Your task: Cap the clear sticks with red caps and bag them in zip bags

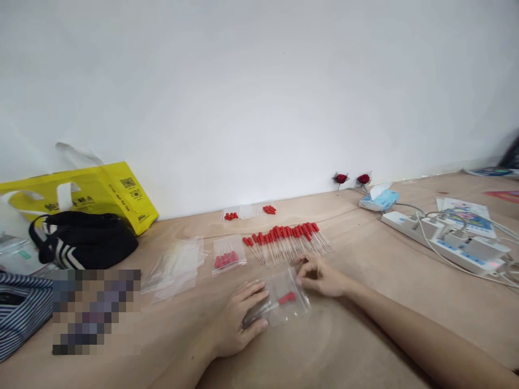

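Note:
A clear zip bag (288, 312) lies in front of me with a red-bulbed dropper (287, 297) inside, its thin stem pointing left. My left hand (243, 319) rests over the bag's left end, fingers stretched out and thumb apart. At the bag's upper right corner, my right hand (318, 275) has its fingers curled in a pinch at the edge. Just beyond lies a row of loose droppers (284, 243), red bulbs facing away from me. Left of that row is a filled zip bag (229, 254) with several red bulbs showing.
Flat clear bags (178, 265) are heaped to the left. Two more bags with red bulbs (231, 216) lie near the wall. A black pouch (89, 237) and yellow tote (138, 194) stand far left. Rightward are a power strip (438, 243), cables and a tissue pack (379, 200).

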The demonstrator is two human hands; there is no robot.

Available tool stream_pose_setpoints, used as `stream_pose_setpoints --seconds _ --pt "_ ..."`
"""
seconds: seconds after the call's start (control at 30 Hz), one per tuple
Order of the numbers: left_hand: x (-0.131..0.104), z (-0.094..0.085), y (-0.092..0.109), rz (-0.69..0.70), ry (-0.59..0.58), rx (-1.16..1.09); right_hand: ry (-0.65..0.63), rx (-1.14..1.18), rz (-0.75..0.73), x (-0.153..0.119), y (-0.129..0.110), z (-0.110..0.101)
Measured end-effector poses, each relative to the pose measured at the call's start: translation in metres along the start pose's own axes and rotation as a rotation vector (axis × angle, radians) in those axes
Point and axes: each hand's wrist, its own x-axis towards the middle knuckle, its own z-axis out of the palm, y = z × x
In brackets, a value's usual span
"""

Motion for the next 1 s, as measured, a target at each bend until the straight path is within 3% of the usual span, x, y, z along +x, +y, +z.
stream_pose_setpoints --seconds 0.1,0.2,0.33,0.53,0.8,1.0 --pt "0.0 -0.001 0.0 0.012 0.003 -0.005 0.176 0.046 0.134 0.018 0.016 -0.005" --pt "0.0 -0.001 0.0 0.02 0.021 -0.013 0.296 -0.104 0.25 0.042 0.022 -0.01" --pt "-0.001 0.0 -0.001 0.01 0.013 -0.008 0.357 -0.282 0.396 0.078 0.021 -0.014" --pt "-0.001 -0.001 -0.001 -0.005 -0.009 0.002 0.347 -0.327 0.55 0.118 0.024 -0.014" --pt "-0.001 -0.002 0.001 -0.001 0.004 -0.017 0.326 -0.205 0.563 0.125 0.027 -0.015" --pt "-0.001 -0.002 0.001 0.023 0.011 -0.008 0.417 0.044 0.507 0.104 0.03 -0.038"
